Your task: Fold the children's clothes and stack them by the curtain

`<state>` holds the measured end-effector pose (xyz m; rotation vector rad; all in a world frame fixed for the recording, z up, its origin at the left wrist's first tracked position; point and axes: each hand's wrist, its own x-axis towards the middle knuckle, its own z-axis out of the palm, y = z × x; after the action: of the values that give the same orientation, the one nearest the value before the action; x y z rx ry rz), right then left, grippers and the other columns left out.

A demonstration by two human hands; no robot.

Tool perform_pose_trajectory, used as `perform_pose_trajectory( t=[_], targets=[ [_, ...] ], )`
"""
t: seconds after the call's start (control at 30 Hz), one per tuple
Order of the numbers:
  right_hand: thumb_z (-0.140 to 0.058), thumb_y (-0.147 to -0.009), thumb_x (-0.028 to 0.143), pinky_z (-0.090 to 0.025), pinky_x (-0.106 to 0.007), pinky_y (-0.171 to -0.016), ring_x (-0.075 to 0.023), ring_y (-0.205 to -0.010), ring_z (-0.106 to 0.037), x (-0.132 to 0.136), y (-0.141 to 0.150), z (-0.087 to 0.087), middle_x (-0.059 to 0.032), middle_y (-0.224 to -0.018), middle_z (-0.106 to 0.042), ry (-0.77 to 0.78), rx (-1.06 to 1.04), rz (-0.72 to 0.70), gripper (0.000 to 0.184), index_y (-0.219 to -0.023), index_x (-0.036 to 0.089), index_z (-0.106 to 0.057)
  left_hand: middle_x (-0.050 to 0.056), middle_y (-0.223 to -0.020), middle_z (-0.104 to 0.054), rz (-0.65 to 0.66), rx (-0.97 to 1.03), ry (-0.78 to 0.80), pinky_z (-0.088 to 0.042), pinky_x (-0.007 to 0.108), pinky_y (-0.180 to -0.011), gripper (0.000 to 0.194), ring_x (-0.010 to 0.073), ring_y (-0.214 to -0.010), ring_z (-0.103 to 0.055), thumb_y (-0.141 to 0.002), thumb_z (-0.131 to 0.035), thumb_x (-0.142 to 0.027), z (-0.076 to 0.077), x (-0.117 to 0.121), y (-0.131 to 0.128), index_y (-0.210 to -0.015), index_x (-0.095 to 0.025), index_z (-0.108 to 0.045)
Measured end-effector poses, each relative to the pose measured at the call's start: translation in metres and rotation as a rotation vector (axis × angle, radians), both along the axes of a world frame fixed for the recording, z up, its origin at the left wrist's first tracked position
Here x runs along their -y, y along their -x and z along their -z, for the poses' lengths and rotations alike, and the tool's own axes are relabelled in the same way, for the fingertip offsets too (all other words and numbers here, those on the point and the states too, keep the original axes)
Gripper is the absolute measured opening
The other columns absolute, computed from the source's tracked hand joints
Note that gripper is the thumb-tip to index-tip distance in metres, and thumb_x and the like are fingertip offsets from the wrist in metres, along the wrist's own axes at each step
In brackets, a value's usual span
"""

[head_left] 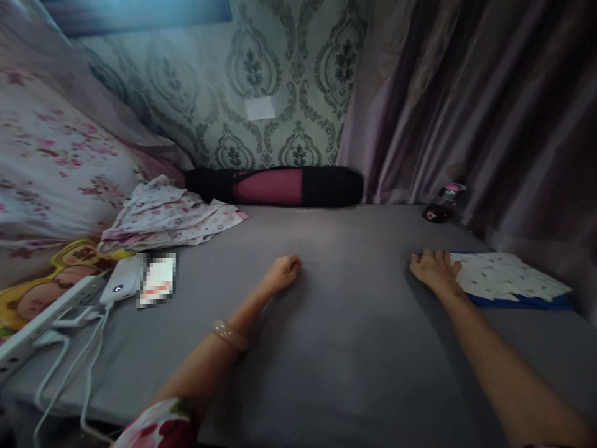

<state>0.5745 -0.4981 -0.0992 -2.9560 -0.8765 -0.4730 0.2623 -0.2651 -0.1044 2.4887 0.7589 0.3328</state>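
My left hand (283,274) rests in a loose fist on the grey sheet (345,348), with no object showing in it. A pale bracelet (228,336) circles that forearm. Farther right, my right hand (435,271) has its fingers spread at the left edge of a folded white cloth (504,275) with small dark specks. The thumb seems to touch this cloth. Beneath the cloth, the edge of a flat blue item (522,303) shows; what it is I cannot tell.
A dark bottle (439,208) stands at the back right. Against the wall lies a black and pink roll-shaped bag (270,186). Crumpled patterned cloth (172,218), a white power bank (122,280), a power strip (46,317) and cables (93,367) are on the left.
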Motion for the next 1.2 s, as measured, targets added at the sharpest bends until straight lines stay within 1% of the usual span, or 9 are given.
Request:
perform_pose_trajectory(
  t=[0.1, 0.27, 0.37, 0.47, 0.6, 0.77, 1.03, 1.1, 1.2],
  targets=[
    [-0.027, -0.095, 0.04, -0.028, -0.056, -0.102, -0.0354, -0.13, -0.038, -0.04, 0.033, 0.011, -0.0242, -0.14, -0.042, 0.016, -0.134, -0.108, 0.054, -0.136, 0.01, -0.047, 0.011, -0.1, -0.068, -0.049, -0.018, -0.058, -0.047, 0.033, -0.088, 0.032, 0.0201, -0.093, -0.062, -0.084, -0.041, -0.013, 0.003, -0.008, 0.017, -0.101, -0.018, -0.067],
    [-0.029, -0.093, 0.038, -0.032, -0.044, -0.103, -0.03, -0.13, -0.038, -0.104, 0.118, 0.019, -0.018, -0.143, -0.041, 0.016, -0.287, -0.41, 0.053, -0.137, 0.012, -0.043, 0.012, -0.103, -0.067, -0.118, -0.058, -0.077, -0.047, 0.033, -0.088, 0.032, 0.0211, -0.096, -0.062, -0.085, -0.04, -0.014, 0.005, -0.02, 0.034, -0.102, -0.018, -0.067],
    [-0.029, -0.094, 0.037, -0.03, -0.043, -0.104, -0.0287, -0.133, -0.034, -0.127, 0.162, 0.019, -0.0164, -0.146, -0.037, 0.031, -0.309, -0.535, 0.052, -0.138, 0.013, -0.042, 0.011, -0.104, -0.068, -0.174, -0.081, -0.086, -0.046, 0.033, -0.089, 0.032, 0.021, -0.098, -0.062, -0.084, -0.041, -0.014, 0.003, -0.034, 0.048, -0.102, -0.019, -0.067],
    [-0.028, -0.095, 0.038, -0.025, -0.044, -0.108, -0.0288, -0.136, -0.031, -0.138, 0.189, 0.022, -0.0167, -0.148, -0.035, 0.06, -0.315, -0.605, 0.054, -0.14, 0.012, -0.039, 0.011, -0.102, -0.069, -0.254, -0.107, -0.074, -0.046, 0.032, -0.088, 0.031, 0.0209, -0.097, -0.062, -0.083, -0.042, -0.013, 0.0, -0.053, 0.071, -0.1, -0.018, -0.068],
    [-0.023, -0.096, 0.039, -0.023, -0.049, -0.108, -0.0316, -0.136, -0.029, -0.142, 0.201, 0.029, -0.0172, -0.149, -0.034, 0.057, -0.259, -0.621, 0.056, -0.141, 0.012, -0.041, 0.012, -0.097, -0.07, -0.386, -0.14, -0.071, -0.047, 0.031, -0.083, 0.029, 0.0209, -0.09, -0.063, -0.083, -0.043, -0.015, -0.003, -0.084, 0.106, -0.099, -0.016, -0.068],
    [-0.021, -0.095, 0.039, -0.026, -0.05, -0.107, -0.0316, -0.135, -0.031, -0.142, 0.197, 0.042, -0.0174, -0.146, -0.038, 0.015, -0.164, -0.637, 0.057, -0.139, 0.012, -0.044, 0.011, -0.1, -0.07, -0.545, -0.147, -0.095, -0.045, 0.029, -0.082, 0.031, 0.0207, -0.092, -0.062, -0.082, -0.044, -0.016, -0.01, -0.12, 0.149, -0.101, -0.017, -0.068],
    [-0.018, -0.093, 0.04, -0.026, -0.051, -0.106, -0.0317, -0.134, -0.032, -0.147, 0.194, 0.05, -0.0166, -0.145, -0.04, 0.019, -0.101, -0.652, 0.06, -0.137, 0.012, -0.046, 0.011, -0.106, -0.068, -0.825, -0.142, -0.218, -0.044, 0.029, -0.087, 0.029, 0.0225, -0.099, -0.06, -0.083, -0.044, -0.016, -0.043, -0.17, 0.208, -0.1, -0.015, -0.068],
    [-0.018, -0.092, 0.041, -0.027, -0.051, -0.106, -0.0313, -0.134, -0.033, -0.147, 0.193, 0.052, -0.0164, -0.145, -0.041, 0.01, -0.1, -0.65, 0.06, -0.137, 0.013, -0.047, 0.013, -0.109, -0.066, -0.938, -0.095, -0.311, -0.043, 0.031, -0.09, 0.03, 0.0237, -0.102, -0.058, -0.084, -0.043, -0.015, -0.054, -0.181, 0.222, -0.103, -0.013, -0.066],
    [-0.018, -0.092, 0.041, -0.028, -0.051, -0.105, -0.031, -0.134, -0.033, -0.148, 0.191, 0.055, -0.0167, -0.144, -0.042, -0.004, -0.094, -0.652, 0.059, -0.136, 0.015, -0.048, 0.02, -0.116, -0.058, -1.205, -0.01, -0.494, -0.04, 0.037, -0.095, 0.034, 0.0282, -0.109, -0.053, -0.083, -0.044, -0.016, -0.07, -0.194, 0.242, -0.111, -0.007, -0.06]
  ],
)
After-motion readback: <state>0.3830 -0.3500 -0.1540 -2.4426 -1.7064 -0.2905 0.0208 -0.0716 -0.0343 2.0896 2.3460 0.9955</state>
